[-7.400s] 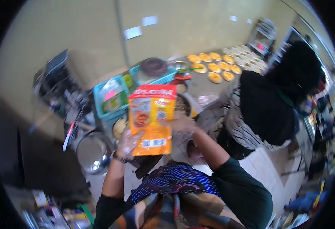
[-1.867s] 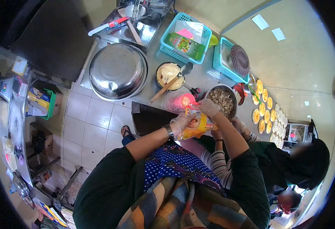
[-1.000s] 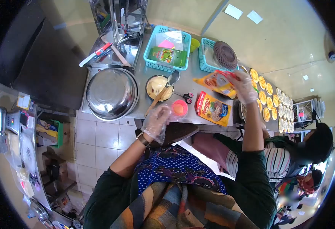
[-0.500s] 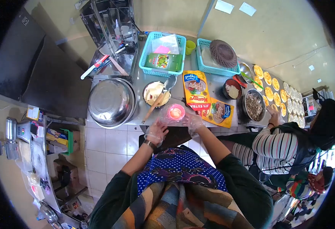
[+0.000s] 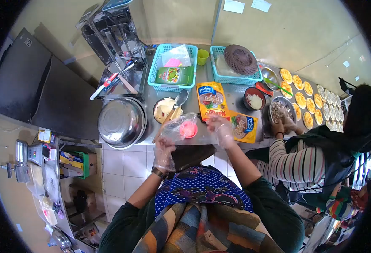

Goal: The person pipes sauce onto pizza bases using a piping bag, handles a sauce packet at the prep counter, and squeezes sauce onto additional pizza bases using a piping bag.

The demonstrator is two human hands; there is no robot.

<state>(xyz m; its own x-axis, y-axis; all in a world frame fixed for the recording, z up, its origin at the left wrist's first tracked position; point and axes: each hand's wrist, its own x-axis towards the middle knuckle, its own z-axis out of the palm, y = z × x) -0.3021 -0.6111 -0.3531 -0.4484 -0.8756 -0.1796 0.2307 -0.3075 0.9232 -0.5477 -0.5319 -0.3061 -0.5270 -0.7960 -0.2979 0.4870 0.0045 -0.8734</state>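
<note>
My left hand [image 5: 164, 155], in a clear plastic glove, pinches a crumpled clear plastic sheet [image 5: 178, 126] at the table's front edge. Partly beside and under the sheet sits a small round pink mould [image 5: 188, 129]. My right hand [image 5: 221, 131], also gloved, is to the right of the mould, its fingers curved and apart, over the edge of the yellow Mamayo pouches [image 5: 213, 100]. I see nothing held in it. Behind the sheet stands a bowl of creamy mayonnaise-like filling [image 5: 164, 109], with a wooden spatula and a metal spoon [image 5: 181, 97].
Steel bowls [image 5: 122, 122] stand at left, turquoise baskets [image 5: 151, 76] at the back. To the right are a bowl of white shreds [image 5: 254, 100] and a co-worker's hands in a pot of chopped filling [image 5: 280, 110]. Several round dough discs [image 5: 300, 100] lie beyond.
The plastic sheet has been drawn left off the pink mould, whose pale contents no longer show. My right hand has moved away rightward. The co-worker's hand has gone into the pot.
</note>
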